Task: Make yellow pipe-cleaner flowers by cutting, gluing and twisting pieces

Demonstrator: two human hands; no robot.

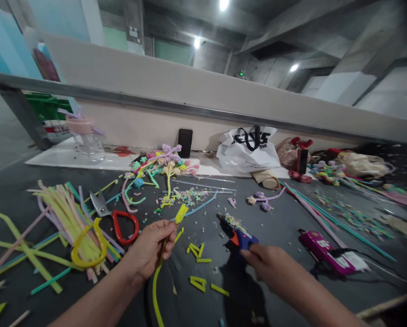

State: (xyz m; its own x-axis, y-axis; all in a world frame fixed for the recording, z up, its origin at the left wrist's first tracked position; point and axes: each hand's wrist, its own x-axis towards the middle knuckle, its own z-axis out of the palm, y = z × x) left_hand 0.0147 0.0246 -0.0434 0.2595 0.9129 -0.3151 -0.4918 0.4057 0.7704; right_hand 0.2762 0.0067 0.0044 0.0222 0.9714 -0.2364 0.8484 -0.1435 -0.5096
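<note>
Pinched in my left hand (157, 243) is a long yellow pipe cleaner (156, 286), its lower length hanging toward the table's front edge. Short yellow pieces (181, 213) stick up at its top, above my fingertips. My right hand (265, 261) grips a blue glue gun (246, 239) with an orange trigger; its nozzle, crusted with bits, points up and left, apart from the yellow pieces. Several cut yellow pieces (198, 284) lie on the dark table between my hands. Red-and-yellow-handled scissors (126, 227) rest left of my left hand.
A bundle of pipe cleaners (74, 222) lies at left. Finished fuzzy flowers (169, 159) are heaped at the back, near a black phone (185, 143) and white plastic bag (249, 150). A clear bottle (87, 143) stands back left. A purple power strip (326, 252) with cords sits right.
</note>
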